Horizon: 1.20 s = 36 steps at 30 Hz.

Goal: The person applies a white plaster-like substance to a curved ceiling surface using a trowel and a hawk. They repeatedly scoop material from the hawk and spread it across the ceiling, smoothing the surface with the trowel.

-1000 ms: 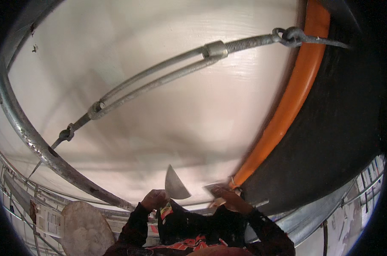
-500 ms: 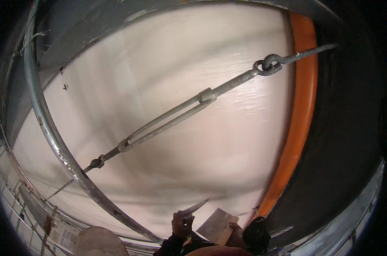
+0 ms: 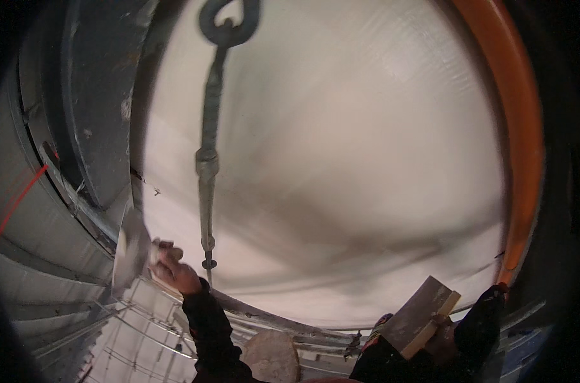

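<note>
My left hand (image 3: 175,267) is raised at the left, closed on the handle of a wide putty knife, whose blade (image 3: 131,252) is upright beside the edge of a grey metal panel (image 3: 101,108) and the pale surface (image 3: 366,140). At the lower right my right hand (image 3: 440,338) grips the wooden handle of a broad flat steel blade (image 3: 412,309), held low near my dark clothing and below the foot of an orange strip (image 3: 520,179).
A metal turnbuckle (image 3: 207,166) spans the pale surface in front of me. Behind my arms are a round stained board (image 3: 271,354) and metal rails (image 3: 283,322). Scaffold bars (image 3: 137,332) and a red cable (image 3: 18,201) lie at the left.
The view has swung leftward, so the turnbuckle now runs vertically. My left hand has lifted and moved out left to the metal edge with its knife; my right hand still holds its blade low.
</note>
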Tool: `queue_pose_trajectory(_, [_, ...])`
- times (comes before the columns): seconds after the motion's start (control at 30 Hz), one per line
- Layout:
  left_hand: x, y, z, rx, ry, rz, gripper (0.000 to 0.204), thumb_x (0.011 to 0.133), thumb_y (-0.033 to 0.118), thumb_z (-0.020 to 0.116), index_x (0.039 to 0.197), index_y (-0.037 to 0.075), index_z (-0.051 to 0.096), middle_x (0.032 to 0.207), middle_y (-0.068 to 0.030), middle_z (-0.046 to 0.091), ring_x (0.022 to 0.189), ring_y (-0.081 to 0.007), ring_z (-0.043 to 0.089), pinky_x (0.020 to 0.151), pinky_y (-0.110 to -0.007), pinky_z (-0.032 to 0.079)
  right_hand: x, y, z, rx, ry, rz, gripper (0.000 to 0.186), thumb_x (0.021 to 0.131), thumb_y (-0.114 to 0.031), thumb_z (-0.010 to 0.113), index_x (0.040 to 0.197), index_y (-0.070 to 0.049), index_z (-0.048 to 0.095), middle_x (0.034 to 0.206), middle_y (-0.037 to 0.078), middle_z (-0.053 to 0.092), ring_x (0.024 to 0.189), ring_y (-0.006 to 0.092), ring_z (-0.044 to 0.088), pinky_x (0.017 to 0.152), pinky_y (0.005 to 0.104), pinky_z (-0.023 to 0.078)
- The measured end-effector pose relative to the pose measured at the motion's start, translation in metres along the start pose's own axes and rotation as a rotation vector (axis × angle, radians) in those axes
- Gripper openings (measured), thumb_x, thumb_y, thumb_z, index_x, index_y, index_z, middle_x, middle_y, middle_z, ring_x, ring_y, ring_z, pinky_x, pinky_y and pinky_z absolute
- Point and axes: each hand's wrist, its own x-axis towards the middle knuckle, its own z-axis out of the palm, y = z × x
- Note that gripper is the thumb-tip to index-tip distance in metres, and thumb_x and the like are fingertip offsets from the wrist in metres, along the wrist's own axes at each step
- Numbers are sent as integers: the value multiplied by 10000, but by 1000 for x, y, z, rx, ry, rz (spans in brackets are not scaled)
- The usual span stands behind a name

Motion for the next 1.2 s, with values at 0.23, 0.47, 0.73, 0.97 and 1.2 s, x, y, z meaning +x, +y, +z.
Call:
queue_pose_trajectory(0.23, [4,-22,48,-366,-218,-584,300,1000,344,464,995,47,506,778,-43,550,594,-100,536,477,-252,436,-42,-38,104,-109,96,-92,408,877,-241,583,1174,2,444,983,118,550,883,273,602,779,406,535])
queue_pose_trajectory(0.47, [8,-31,36,-302,-225,-529,384,1000,388,413,976,33,557,763,-68,557,629,-144,543,531,-289,458,-40,-44,61,-69,259,81,399,854,-229,608,1134,21,470,939,163,601,808,301,617,752,425,530])
queue_pose_trajectory(0.73, [-4,-11,58,-178,-95,-442,285,920,284,562,1036,25,540,847,-77,590,698,-159,571,599,-301,481,-19,-63,76,-113,270,230,442,858,-248,611,1164,18,434,993,173,569,855,310,589,779,440,510])
queue_pose_trajectory(0.97, [0,-14,56,-199,-200,-480,307,909,299,583,1067,40,537,874,-60,588,790,-167,586,628,-280,495,-2,-67,78,-133,229,277,521,857,-269,611,1236,9,385,1102,176,516,963,318,545,854,450,476])
queue_pose_trajectory(1.2, [-1,-15,35,4,-189,-405,330,937,318,536,1094,27,550,890,-69,609,802,-159,600,664,-282,509,-5,-65,80,-157,181,287,603,856,-290,611,1308,0,336,1211,178,464,1072,326,501,928,461,443])
